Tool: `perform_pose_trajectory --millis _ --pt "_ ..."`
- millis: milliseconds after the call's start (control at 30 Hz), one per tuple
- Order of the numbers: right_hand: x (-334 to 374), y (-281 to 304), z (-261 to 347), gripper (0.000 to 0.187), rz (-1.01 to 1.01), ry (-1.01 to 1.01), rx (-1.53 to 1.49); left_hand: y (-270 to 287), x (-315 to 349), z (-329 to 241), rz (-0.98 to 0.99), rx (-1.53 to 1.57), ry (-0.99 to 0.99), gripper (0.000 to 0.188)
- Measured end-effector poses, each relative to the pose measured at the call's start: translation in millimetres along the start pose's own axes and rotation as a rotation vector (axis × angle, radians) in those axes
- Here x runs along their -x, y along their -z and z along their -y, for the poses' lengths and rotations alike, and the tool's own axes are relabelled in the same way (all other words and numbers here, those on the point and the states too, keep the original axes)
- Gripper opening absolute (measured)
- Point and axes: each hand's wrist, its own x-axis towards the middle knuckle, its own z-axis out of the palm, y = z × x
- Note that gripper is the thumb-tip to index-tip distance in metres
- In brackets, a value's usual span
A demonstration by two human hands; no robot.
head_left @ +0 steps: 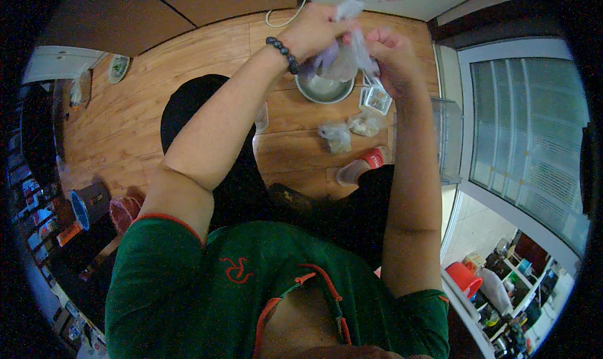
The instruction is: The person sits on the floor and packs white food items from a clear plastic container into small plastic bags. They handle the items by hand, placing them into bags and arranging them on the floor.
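Note:
My left hand (316,31), with a dark beaded bracelet on the wrist, is closed on the top of a thin translucent plastic bag (357,53). A whitish twist of it sticks up above my fingers. Across from it, my right hand (391,56) has its fingers curled in at the bag's other side. Something pale purple shows at the bag's lower left, too blurred to name. Just under the bag, a round metal bowl (325,94) stands on the floor, its far part hidden by bag and hands.
White plastic trays (375,100) lie right of the bowl. Nearer me are two filled plastic bags (336,137) (366,124) and a red-strapped slipper (373,157). A plate of greens (118,68) rests at far left. A sliding glass door (521,120) stands on the right.

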Motion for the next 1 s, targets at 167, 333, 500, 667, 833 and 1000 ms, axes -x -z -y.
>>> perform_pose_trajectory --millis 167,333,500,667,833,1000 --pt "6 3 5 0.010 -0.178 0.032 0.072 20 -12 10 -0.027 0.097 0.044 0.026" --pt "-1 16 -19 0.015 -0.109 0.054 0.583 24 -13 9 -0.029 0.183 0.022 0.024" --pt "0 -4 -2 0.021 -0.280 0.311 0.633 25 -9 9 0.007 0.182 0.051 0.019" --pt "-4 -25 -5 0.013 -0.202 0.482 0.378 12 -6 4 0.052 0.240 0.072 0.017" --pt "0 -9 -3 0.010 -0.335 0.339 0.655 11 -6 0 -0.033 0.045 0.085 0.018" --pt "9 8 4 0.013 -0.275 0.228 0.326 24 -11 1 -0.023 0.114 0.152 0.016"
